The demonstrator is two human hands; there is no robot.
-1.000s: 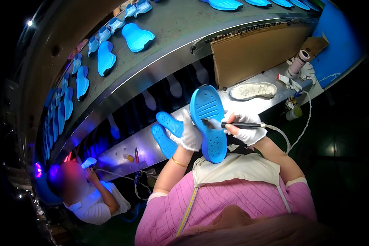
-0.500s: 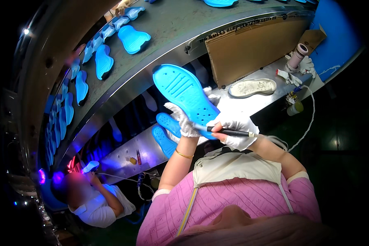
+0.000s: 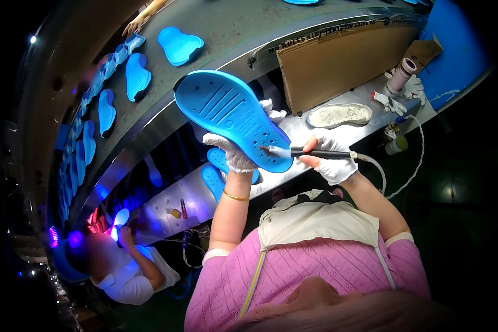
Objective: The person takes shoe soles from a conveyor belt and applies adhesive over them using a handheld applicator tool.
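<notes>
A large blue shoe sole [image 3: 221, 108] is raised in front of me, tilted, its grooved and holed face toward me. My left hand [image 3: 231, 155], in a white glove, grips it with the fingers around both edges; part of that hand is behind the sole. In my gloved right hand [image 3: 333, 163], bare fingertips pinch the black handle of a brush [image 3: 318, 152] fed by a pale hose [image 3: 375, 165]. Its bristles touch the holed end of the sole. Smaller blue soles [image 3: 211, 180] lie on the metal shelf beyond my left wrist.
Blue soles [image 3: 139, 76] line the dark conveyor [image 3: 227, 33] ahead. A whitish sole [image 3: 340, 115], gloves [image 3: 389, 103] and a pink bottle [image 3: 401, 76] rest on the metal shelf by a cardboard sheet [image 3: 343, 66]. A co-worker [image 3: 133, 271] sits at left; another person's hand [image 3: 135, 25] reaches over the conveyor.
My left hand has moved the sole left and a little away from me. The brush has shifted right and up, its bristles now on the sole's face. Conveyor soles have shifted slightly leftward.
</notes>
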